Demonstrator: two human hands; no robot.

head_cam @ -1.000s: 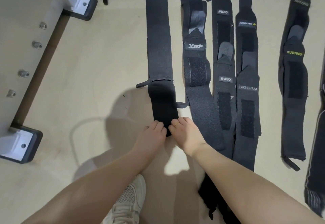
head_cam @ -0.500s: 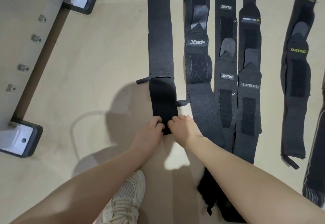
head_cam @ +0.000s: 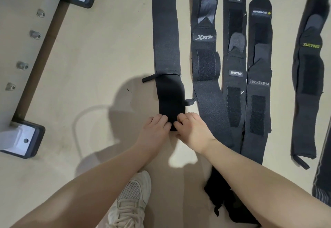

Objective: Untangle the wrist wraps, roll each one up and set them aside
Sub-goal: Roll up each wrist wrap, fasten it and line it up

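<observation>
A long plain black wrist wrap (head_cam: 165, 36) lies straight on the beige floor, running away from me. Its near end is turned over into a small roll. My left hand (head_cam: 155, 129) and my right hand (head_cam: 192, 129) both pinch that rolled end from either side, fingers curled on it. To the right lie several more black wraps laid flat: an XTEP wrap (head_cam: 206, 52), an IINCYO wrap (head_cam: 235, 70), a BOKEERSI wrap (head_cam: 258, 93) and a XUEYING wrap (head_cam: 309, 70).
A grey metal frame (head_cam: 26, 52) with bolts and black feet stands at the left. My white shoe (head_cam: 130, 199) is under my arms. A dark bundle of fabric (head_cam: 223, 202) lies beneath my right forearm. Another striped black strap (head_cam: 322, 183) runs along the right edge.
Both hands have moved forward along the wrap, turning its near end over, so the flat part before the thumb loop is shorter.
</observation>
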